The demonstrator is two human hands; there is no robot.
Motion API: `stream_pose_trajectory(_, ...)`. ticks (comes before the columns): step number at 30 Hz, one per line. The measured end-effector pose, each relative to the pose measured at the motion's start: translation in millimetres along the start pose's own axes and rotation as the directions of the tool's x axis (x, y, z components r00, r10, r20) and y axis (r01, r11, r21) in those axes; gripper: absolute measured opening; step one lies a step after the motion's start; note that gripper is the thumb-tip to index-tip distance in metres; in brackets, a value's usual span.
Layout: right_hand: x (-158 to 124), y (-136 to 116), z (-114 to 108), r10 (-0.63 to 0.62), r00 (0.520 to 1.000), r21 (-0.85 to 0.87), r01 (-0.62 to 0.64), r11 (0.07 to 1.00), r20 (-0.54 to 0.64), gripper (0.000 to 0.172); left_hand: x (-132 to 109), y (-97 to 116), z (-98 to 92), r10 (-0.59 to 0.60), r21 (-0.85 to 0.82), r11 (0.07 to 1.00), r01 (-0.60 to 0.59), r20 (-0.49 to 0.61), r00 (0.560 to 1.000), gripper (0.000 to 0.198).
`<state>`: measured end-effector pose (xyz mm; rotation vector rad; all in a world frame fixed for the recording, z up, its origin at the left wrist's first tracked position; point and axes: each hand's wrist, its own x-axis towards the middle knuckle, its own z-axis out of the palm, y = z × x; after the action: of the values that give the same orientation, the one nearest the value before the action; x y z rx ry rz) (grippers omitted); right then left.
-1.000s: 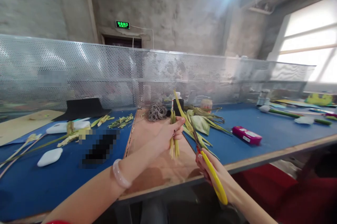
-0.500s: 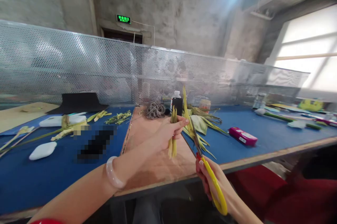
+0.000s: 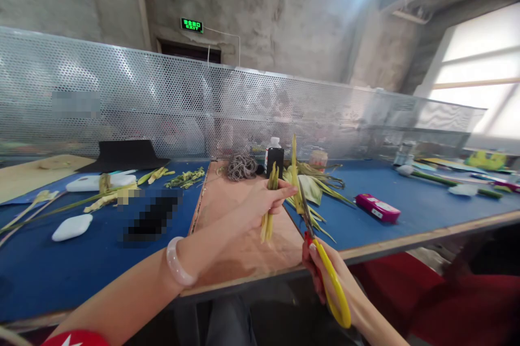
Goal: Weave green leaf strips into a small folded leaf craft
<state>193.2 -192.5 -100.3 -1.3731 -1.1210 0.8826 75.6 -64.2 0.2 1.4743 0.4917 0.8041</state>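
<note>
My left hand (image 3: pixel 266 198) is closed around a small bundle of yellow-green dried leaf strips (image 3: pixel 267 228), held upright over the bare wooden board. Its thumb and fingertips also pinch a single upright leaf strip (image 3: pixel 294 164) to the right of that bundle. In my right hand (image 3: pixel 325 259) is a pair of scissors (image 3: pixel 337 294) with yellow and red handles. Their blades point up and lie against the single strip's lower end, just right of my left fingertips. How far the blades are parted I cannot tell.
Loose leaves (image 3: pixel 311 190) lie behind the scissors, near a black phone (image 3: pixel 275 161) and a tangle of grey cord (image 3: pixel 242 166). A magenta packet (image 3: pixel 377 208) sits at right. Plant scraps (image 3: pixel 184 178) and a white case (image 3: pixel 72 227) are at left. A perforated metal screen (image 3: pixel 252 102) borders the table.
The view has shifted slightly. The single strip and my left fingertips have moved a little to the right. Both hands keep their hold.
</note>
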Motion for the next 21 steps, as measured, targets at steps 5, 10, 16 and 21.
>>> stream_pose_trajectory(5, 2, 5, 0, -0.045, 0.999, 0.007, 0.046, 0.999, -0.025, 0.046, -1, 2, 3.9, 0.002, 0.026, 1.0, -0.003, 0.042, 0.999, 0.025)
stream_pose_trajectory(10, 1, 10, 2, -0.051, 0.998, 0.021, 0.052, 0.998, -0.044, 0.044, -1, -5, 5.2, -0.008, 0.046, 0.999, 0.006, 0.046, 0.999, 0.026)
stream_pose_trajectory(16, 2, 11, -1, -0.104, 0.993, -0.014, 0.104, 0.995, -0.054, 0.041, 3, -10, 2.0, -0.03, 0.085, 0.996, 0.028, 0.028, 0.999, 0.028)
stream_pose_trajectory(21, 2, 13, -1, -0.139, 0.986, -0.076, 0.132, 0.988, -0.088, 0.041, 3, -10, 4.5, -0.047, 0.112, 0.993, 0.048, -0.011, 0.999, 0.025)
